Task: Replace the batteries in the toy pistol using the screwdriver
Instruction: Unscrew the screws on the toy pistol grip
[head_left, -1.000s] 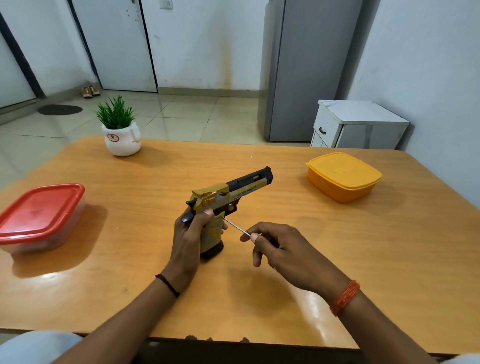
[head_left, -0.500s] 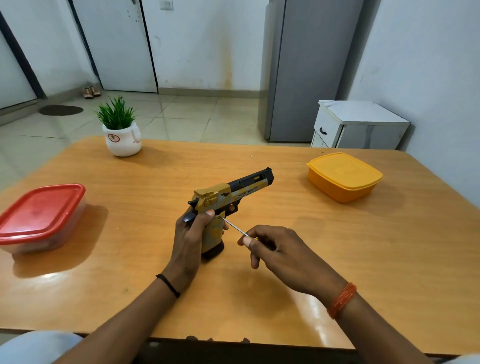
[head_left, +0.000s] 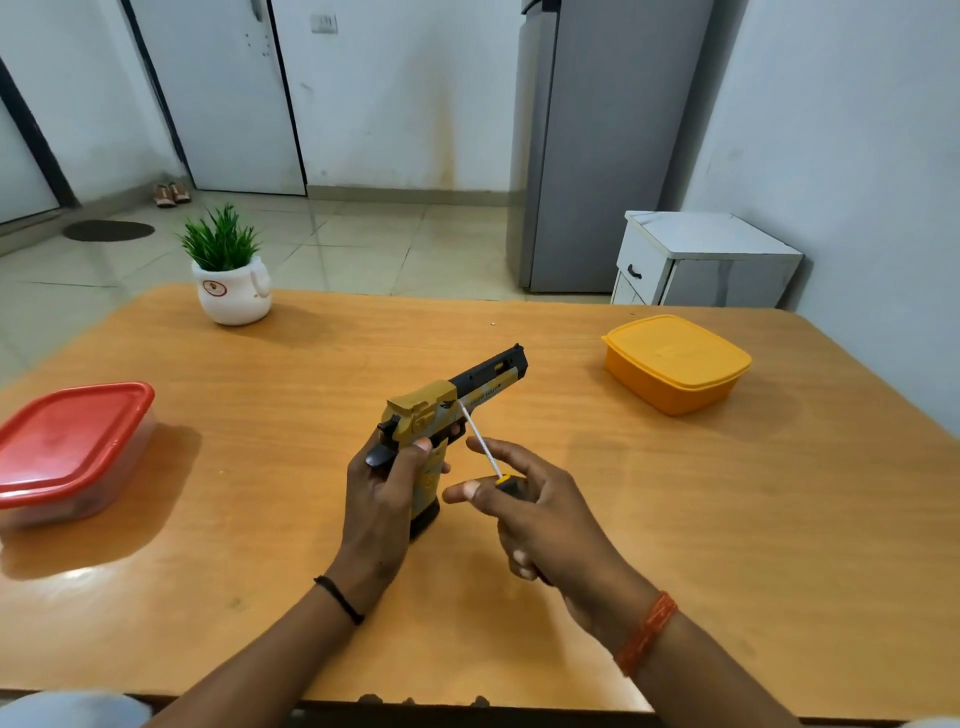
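Note:
A yellow and black toy pistol (head_left: 457, 395) stands upright on its grip base at the middle of the wooden table (head_left: 675, 519), barrel pointing up and to the right. My left hand (head_left: 384, 488) grips its handle from the left. My right hand (head_left: 535, 514) holds a small screwdriver (head_left: 483, 447) by its black and yellow handle, index finger stretched out. The thin shaft slants up and left, and its tip touches the pistol's side just below the slide.
A red-lidded container (head_left: 72, 447) sits at the table's left edge. A yellow lidded box (head_left: 675, 364) stands at the far right. A small potted plant (head_left: 228, 270) is at the far left. Behind the table are a white cabinet (head_left: 701, 260) and a grey fridge (head_left: 608, 145).
My right hand has turned the screwdriver more upright, and its tip has moved up from the grip area to the pistol's side near the slide. The left hand keeps its hold.

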